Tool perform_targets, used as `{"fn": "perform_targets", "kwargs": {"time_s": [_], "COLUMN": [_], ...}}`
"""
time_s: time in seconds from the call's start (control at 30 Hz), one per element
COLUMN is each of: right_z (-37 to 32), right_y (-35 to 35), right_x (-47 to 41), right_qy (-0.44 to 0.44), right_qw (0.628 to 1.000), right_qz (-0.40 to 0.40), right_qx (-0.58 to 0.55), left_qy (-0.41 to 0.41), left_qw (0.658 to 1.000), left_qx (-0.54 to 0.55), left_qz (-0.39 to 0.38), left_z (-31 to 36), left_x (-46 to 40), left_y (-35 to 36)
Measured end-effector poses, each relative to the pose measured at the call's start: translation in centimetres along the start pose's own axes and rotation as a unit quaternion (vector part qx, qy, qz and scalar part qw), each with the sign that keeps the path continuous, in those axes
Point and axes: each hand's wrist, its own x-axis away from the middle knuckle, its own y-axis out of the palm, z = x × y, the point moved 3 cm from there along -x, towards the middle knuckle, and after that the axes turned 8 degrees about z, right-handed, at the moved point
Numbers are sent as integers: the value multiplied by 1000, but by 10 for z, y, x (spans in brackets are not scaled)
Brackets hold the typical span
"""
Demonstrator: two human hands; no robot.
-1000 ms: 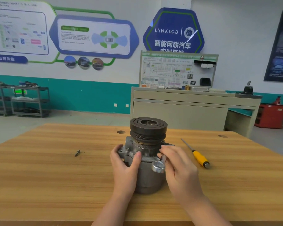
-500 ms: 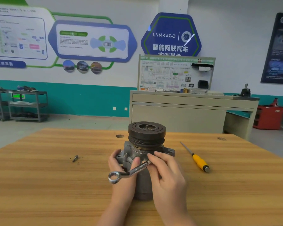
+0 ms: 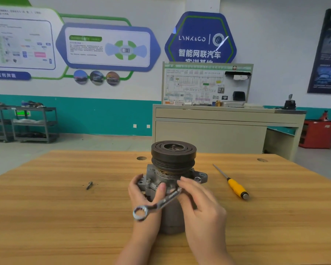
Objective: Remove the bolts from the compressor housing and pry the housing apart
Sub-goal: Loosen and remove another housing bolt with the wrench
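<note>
My right hand (image 3: 201, 205) grips the wrench (image 3: 157, 204), left hand (image 3: 143, 196) clasps the compressor housing (image 3: 172, 188) (a slipping wrench could round the bolt).

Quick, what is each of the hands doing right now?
Left hand: grips the compressor housing.
Right hand: holds the ring wrench at its upper end.

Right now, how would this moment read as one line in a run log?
stage: unbolting | left hand: grips compressor housing | right hand: holds wrench at housing top | loose bolt, screwdriver: on table
</note>
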Motion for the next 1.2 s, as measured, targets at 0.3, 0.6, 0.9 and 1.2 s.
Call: {"fn": "perform_targets", "kwargs": {"time_s": [0.3,0.6,0.9,1.2], "right_z": [-4,36,91,53], "right_y": [15,-7,2,-22], "right_x": [-15,-13,-56,-51], "right_qy": [11,185,654,288], "right_qw": [1000,942,635,915], "right_qz": [5,187,56,32], "right_qx": [17,-206,-409,-280], "left_qy": [-8,14,10,39], "left_qw": [1000,1000,1000,999], "left_qx": [0,10,24,14], "left_qz": [-8,-3,-9,0], "left_z": [1,-2,-8,-3], "left_x": [1,0,-2,-1], "left_y": [-3,-2,-2,-1]}}
